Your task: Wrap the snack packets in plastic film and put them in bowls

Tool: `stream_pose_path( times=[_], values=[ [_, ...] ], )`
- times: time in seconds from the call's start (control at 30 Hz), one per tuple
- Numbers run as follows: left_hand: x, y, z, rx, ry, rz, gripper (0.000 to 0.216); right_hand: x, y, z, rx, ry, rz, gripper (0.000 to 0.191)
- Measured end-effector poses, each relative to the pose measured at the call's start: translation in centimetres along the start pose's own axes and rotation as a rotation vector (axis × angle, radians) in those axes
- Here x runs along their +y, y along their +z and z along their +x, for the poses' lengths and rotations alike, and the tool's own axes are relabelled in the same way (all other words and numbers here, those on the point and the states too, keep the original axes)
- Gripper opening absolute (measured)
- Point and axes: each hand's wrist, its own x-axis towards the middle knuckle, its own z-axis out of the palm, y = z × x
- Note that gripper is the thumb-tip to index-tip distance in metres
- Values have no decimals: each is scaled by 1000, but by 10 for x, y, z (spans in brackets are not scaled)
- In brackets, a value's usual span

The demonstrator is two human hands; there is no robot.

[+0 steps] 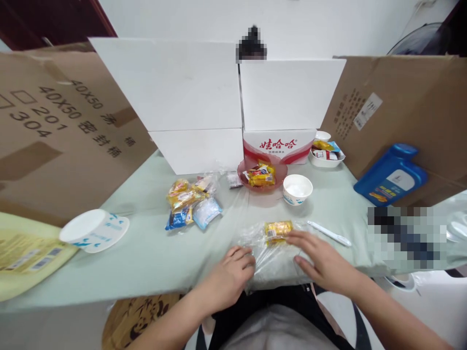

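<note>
A clear plastic bag (272, 265) lies flat near the table's front edge, with a yellow-wrapped snack (278, 231) at its far end. The fingers of my left hand (233, 270) are curled closed at the bag's left edge. My right hand (323, 260) rests over the bag's right side, its fingers stretched and apart, the fingertips beside the snack. Just beyond my right hand lies a white pen-like tool (330, 234). Further back are a white paper bowl (297, 189) and a translucent red bowl (242, 176) holding several wrapped snacks.
Several bagged snacks (189, 201) lie left of centre. A tipped paper bowl (95, 231) and a yellow bag (31, 257) are at left. A blue bottle (392, 177) stands right, near a white snack dish (326, 162). Cardboard panels (193, 87) border the table; a person's head shows behind.
</note>
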Motion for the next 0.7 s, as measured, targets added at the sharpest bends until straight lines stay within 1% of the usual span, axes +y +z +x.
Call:
stream_pose_path(
  times=[0.07, 0.1, 0.13, 0.2, 0.23, 0.27, 0.33, 0.37, 0.43, 0.5, 0.53, 0.57, 0.6, 0.63, 0.7],
  values=[
    [1, 0, -5, -46, -56, 12, 20, -10, 10, 1, -227, 58, -81, 29],
    [2, -1, -6, -62, -81, 10, 11, -12, 15, 0, -307, 106, -126, 25],
    [2, -3, -6, -74, -103, 3, 10, -12, 21, -2, -358, 156, -170, 24],
    [2, -7, -2, -86, -146, -18, 30, -9, 29, -5, -374, 239, -249, 24],
    [2, -7, 2, -81, -168, -22, 34, -6, 32, -6, -352, 272, -282, 25],
    [1, -6, 7, -63, -196, -15, 34, -2, 33, -6, -317, 303, -311, 25],
    [-3, -2, 18, 13, -265, 34, 28, 6, 34, -4, -231, 354, -363, 25],
    [-5, 1, 24, 68, -306, 68, 28, 10, 33, -1, -184, 369, -381, 26],
    [-9, 8, 37, 193, -375, 128, 38, 17, 33, 6, -86, 377, -388, 31],
    [-9, 12, 50, 322, -405, 160, 41, 23, 34, 15, 11, 336, -352, 34],
    [-8, 13, 56, 370, -388, 162, 38, 25, 35, 20, 54, 292, -319, 33],
    [-5, 14, 63, 392, -346, 153, 34, 28, 38, 24, 93, 238, -280, 33],
    [-3, 15, 70, 385, -284, 133, 32, 31, 41, 28, 130, 183, -239, 33],
    [0, 16, 76, 352, -220, 107, 32, 34, 45, 30, 159, 136, -203, 34],
    [2, 20, 85, 256, -136, 49, 44, 42, 56, 32, 195, 83, -159, 40]
  ],
)
